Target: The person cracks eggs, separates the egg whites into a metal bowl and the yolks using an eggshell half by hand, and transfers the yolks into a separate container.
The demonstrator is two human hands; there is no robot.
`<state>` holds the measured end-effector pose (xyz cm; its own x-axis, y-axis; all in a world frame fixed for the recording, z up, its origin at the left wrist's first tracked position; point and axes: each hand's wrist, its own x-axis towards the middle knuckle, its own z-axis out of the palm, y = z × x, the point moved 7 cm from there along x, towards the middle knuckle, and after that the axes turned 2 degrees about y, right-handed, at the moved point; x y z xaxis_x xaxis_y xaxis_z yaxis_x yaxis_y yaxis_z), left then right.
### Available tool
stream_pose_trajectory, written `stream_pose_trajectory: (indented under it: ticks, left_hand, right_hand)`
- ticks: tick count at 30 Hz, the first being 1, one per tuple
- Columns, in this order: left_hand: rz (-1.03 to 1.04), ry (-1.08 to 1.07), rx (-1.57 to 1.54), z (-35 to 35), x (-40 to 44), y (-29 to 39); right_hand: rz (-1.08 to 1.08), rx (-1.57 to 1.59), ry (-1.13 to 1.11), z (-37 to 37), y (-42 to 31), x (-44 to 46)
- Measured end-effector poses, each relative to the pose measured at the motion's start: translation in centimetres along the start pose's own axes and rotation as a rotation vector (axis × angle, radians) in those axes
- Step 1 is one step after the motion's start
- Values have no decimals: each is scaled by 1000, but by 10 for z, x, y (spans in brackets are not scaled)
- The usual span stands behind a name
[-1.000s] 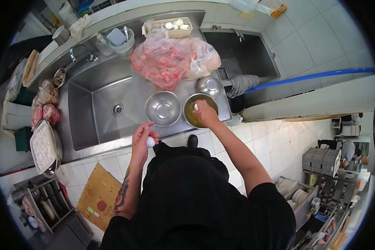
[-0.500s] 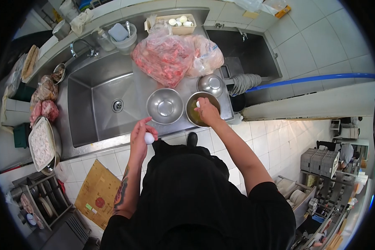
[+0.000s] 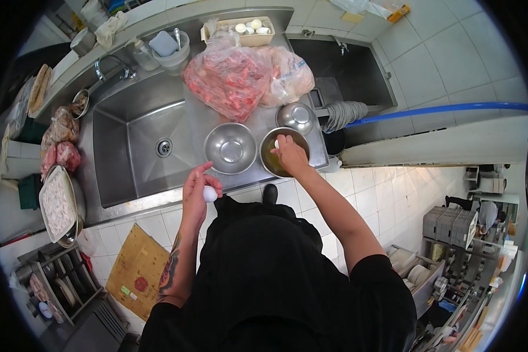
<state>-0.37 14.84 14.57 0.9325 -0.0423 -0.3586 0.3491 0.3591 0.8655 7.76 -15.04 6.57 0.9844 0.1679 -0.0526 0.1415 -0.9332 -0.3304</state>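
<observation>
My left hand (image 3: pixel 198 186) is closed round a smooth white egg (image 3: pixel 209 194), held in front of the counter edge with the index finger stretched out. My right hand (image 3: pixel 291 155) reaches over a steel bowl (image 3: pixel 268 161) that holds a yellowish liquid. Its fingers pinch a second white egg (image 3: pixel 277 144), mostly hidden by them, so I cannot tell if its shell is whole. Just left of that bowl sits a wide steel bowl (image 3: pixel 230 148). Behind it on the right stands a smaller steel bowl (image 3: pixel 296 118).
Clear bags of raw meat (image 3: pixel 229 82) lie behind the bowls, with a tray of eggs (image 3: pixel 255 39) at the back. To the left is a steel sink (image 3: pixel 144 158) with a faucet (image 3: pixel 120 70). A blue hose (image 3: pixel 440 110) runs right. Flattened cardboard (image 3: pixel 136 273) lies on the floor.
The view has shifted very slightly. Both hands keep nearly the same place and grip, the right one still over the bowl.
</observation>
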Motion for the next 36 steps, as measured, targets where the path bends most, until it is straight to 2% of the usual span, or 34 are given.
stream_pose_trajectory:
  ticks: [13,22,32,34,36]
  left_hand:
    - [8,-42,-7,2,-1,2]
    - [29,-57,-22,4,-3,11]
    - [27,-80,-34,0,-6,8]
    - [30,-80,-23,-2,-5,7]
    - [21,-70,-36,-2,-5,5]
  right_hand:
    - [27,-75,48,-4,-4,0]
    - [98,-276,-34,-17,-10,-1]
    - [153,-351,-22,-94,-17,10]
    - [172,-257,104,-115,-23,9]
    - [157,-279,61,-97,-19,11]
